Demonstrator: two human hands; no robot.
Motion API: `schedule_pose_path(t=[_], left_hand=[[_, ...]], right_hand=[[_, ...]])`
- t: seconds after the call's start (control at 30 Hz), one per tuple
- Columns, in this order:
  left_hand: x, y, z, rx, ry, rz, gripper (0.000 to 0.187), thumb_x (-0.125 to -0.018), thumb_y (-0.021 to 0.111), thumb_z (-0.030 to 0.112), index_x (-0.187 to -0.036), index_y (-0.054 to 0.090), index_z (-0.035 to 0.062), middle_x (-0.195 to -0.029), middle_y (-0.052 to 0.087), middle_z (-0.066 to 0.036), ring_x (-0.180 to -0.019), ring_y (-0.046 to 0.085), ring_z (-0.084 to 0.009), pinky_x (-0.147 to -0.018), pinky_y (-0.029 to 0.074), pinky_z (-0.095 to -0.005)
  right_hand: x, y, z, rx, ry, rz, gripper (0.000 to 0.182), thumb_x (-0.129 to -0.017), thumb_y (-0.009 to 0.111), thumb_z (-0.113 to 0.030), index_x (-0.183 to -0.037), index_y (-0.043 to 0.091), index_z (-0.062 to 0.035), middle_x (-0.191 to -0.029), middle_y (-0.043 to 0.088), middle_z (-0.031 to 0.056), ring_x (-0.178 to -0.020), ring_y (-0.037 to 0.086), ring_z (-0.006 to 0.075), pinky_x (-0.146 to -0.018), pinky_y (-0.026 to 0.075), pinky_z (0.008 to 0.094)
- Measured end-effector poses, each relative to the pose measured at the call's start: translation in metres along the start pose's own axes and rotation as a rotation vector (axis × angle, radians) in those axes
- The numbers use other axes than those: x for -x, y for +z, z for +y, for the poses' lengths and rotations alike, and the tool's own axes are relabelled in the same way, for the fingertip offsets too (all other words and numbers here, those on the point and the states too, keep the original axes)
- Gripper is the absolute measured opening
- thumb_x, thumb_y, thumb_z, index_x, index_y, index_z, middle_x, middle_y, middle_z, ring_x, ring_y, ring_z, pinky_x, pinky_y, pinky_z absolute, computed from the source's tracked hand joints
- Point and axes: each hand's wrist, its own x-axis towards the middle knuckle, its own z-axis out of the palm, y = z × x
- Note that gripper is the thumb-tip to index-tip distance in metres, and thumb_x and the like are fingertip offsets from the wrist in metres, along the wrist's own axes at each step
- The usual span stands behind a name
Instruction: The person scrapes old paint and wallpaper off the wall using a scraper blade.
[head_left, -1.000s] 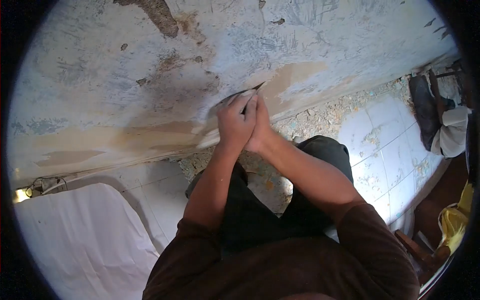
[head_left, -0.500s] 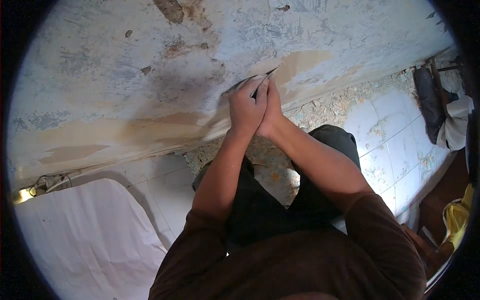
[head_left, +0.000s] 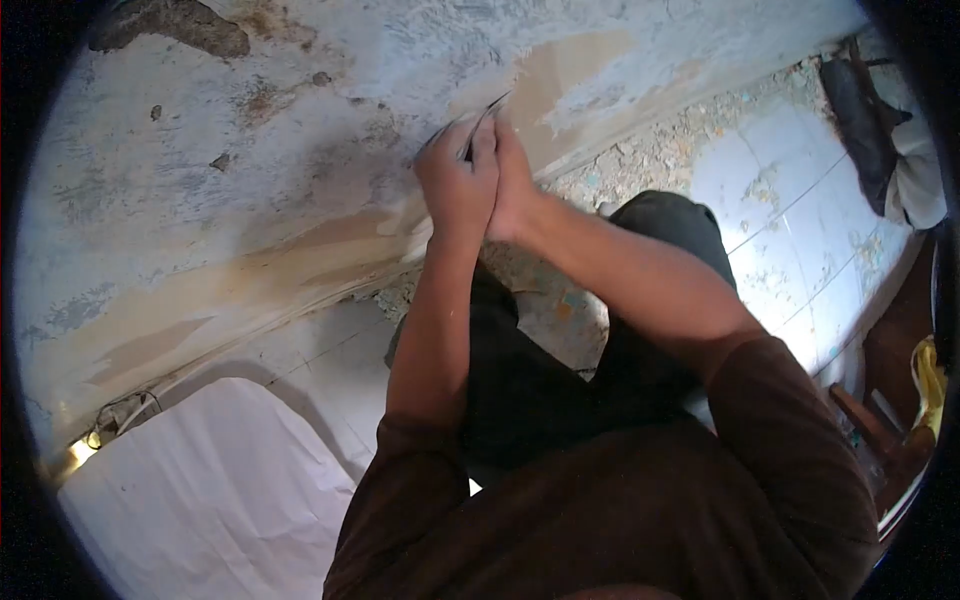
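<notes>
My left hand [head_left: 455, 175] and my right hand [head_left: 512, 175] are pressed together against the wall, fingers closed. Between them they grip a scraper [head_left: 494, 105], whose thin dark blade edge shows past the fingertips on the wall surface. Its handle is mostly hidden inside my hands. The wall [head_left: 300, 140] is patchy: whitish paint with grey scuffs, and bare tan areas beside the blade and along the base. My forearms reach up together from below.
Paint flakes and crumbled debris [head_left: 640, 145] lie along the wall's foot and over the white floor tiles [head_left: 780, 180]. A white sheet [head_left: 200, 490] covers something at lower left, near a small light [head_left: 85, 448]. Dark and pale cloths [head_left: 860, 135] lie at upper right, yellow material [head_left: 928, 385] below.
Both hands, still clasped on the scraper, appear farther up and left in view. The view itself has also shifted, showing more of a large chipped patch at upper left.
</notes>
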Motion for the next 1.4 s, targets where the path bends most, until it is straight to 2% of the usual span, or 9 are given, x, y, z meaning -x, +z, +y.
schedule_pose_path(t=[0.07,0.2,0.3,0.37,0.6,0.7,1.2,1.33,1.4], left_hand=[[-0.002,0.000,0.002,0.000,-0.029,-0.091,0.020,-0.089,0.069,0.017,-0.094,0.072,-0.0018,-0.085,0.073,-0.018,-0.075,0.071,-0.0298,-0.073,0.053,-0.0349],[0.009,-0.022,-0.002,-0.070,0.073,0.038,0.020,-0.089,0.069,0.018,-0.094,0.073,-0.0013,-0.086,0.073,-0.019,-0.075,0.071,-0.0287,-0.073,0.053,-0.0345],[0.013,-0.034,-0.007,-0.081,-0.147,-0.045,0.019,-0.089,0.069,0.018,-0.094,0.073,-0.0008,-0.087,0.073,-0.019,-0.077,0.071,-0.0281,-0.076,0.053,-0.0351],[0.012,-0.032,-0.011,-0.058,-0.127,-0.083,0.016,-0.088,0.067,0.015,-0.092,0.072,0.0004,-0.088,0.071,-0.019,-0.077,0.069,-0.0371,-0.070,0.053,-0.0373],[0.004,-0.021,0.000,-0.109,0.086,-0.031,0.018,-0.088,0.066,0.016,-0.093,0.072,-0.0001,-0.087,0.071,-0.019,-0.078,0.069,-0.0352,-0.073,0.053,-0.0380],[0.009,-0.023,-0.004,-0.054,-0.076,-0.041,0.017,-0.088,0.066,0.014,-0.094,0.072,-0.0005,-0.088,0.071,-0.019,-0.078,0.070,-0.0340,-0.074,0.054,-0.0379],[0.014,-0.030,-0.002,-0.045,-0.122,-0.046,0.024,-0.089,0.067,0.020,-0.096,0.072,-0.0023,-0.086,0.072,-0.019,-0.079,0.070,-0.0314,-0.078,0.053,-0.0381],[0.011,-0.024,-0.009,-0.178,-0.090,-0.071,0.025,-0.089,0.067,0.021,-0.095,0.072,-0.0024,-0.086,0.072,-0.020,-0.082,0.069,-0.0342,-0.080,0.052,-0.0391],[0.011,-0.024,-0.007,-0.262,0.067,-0.089,0.016,-0.089,0.065,0.015,-0.095,0.073,0.0024,-0.087,0.071,-0.019,-0.076,0.068,-0.0368,-0.072,0.054,-0.0397]], right_hand=[[0.006,0.012,-0.004,0.077,-0.049,0.187,0.056,-0.094,0.036,-0.070,-0.099,0.056,-0.0178,-0.095,0.062,0.0081,-0.082,0.060,0.0259,-0.075,0.052,0.0455],[0.025,0.022,0.015,0.128,0.099,0.098,0.059,-0.095,0.036,-0.070,-0.110,0.057,-0.0169,-0.109,0.062,0.0089,-0.094,0.059,0.0256,-0.084,0.050,0.0445],[0.033,0.039,0.025,0.471,0.001,0.364,0.071,-0.094,0.035,-0.071,-0.132,0.053,-0.0145,-0.134,0.053,0.0101,-0.120,0.050,0.0250,-0.104,0.039,0.0428],[0.034,0.040,0.027,0.338,0.004,0.330,0.071,-0.094,0.036,-0.072,-0.132,0.053,-0.0145,-0.133,0.053,0.0100,-0.119,0.051,0.0256,-0.103,0.039,0.0433],[0.028,0.038,0.020,0.133,0.041,0.231,0.070,-0.092,0.035,-0.075,-0.125,0.054,-0.0160,-0.124,0.058,0.0100,-0.113,0.054,0.0267,-0.100,0.043,0.0447],[0.023,0.039,0.026,0.081,0.037,0.150,0.070,-0.092,0.034,-0.076,-0.123,0.055,-0.0164,-0.120,0.060,0.0096,-0.113,0.054,0.0268,-0.099,0.043,0.0450],[0.032,0.049,0.027,0.151,0.079,0.247,0.079,-0.088,0.035,-0.080,-0.128,0.053,-0.0147,-0.125,0.056,0.0150,-0.110,0.057,0.0307,-0.095,0.047,0.0484],[0.011,0.014,0.026,0.081,0.205,0.119,0.076,-0.091,0.032,-0.077,-0.128,0.052,-0.0141,-0.120,0.058,0.0171,-0.105,0.059,0.0323,-0.093,0.048,0.0493],[0.014,0.015,0.024,0.114,0.055,0.125,0.072,-0.094,0.030,-0.074,-0.127,0.053,-0.0144,-0.115,0.061,0.0163,-0.103,0.060,0.0320,-0.092,0.048,0.0491]])
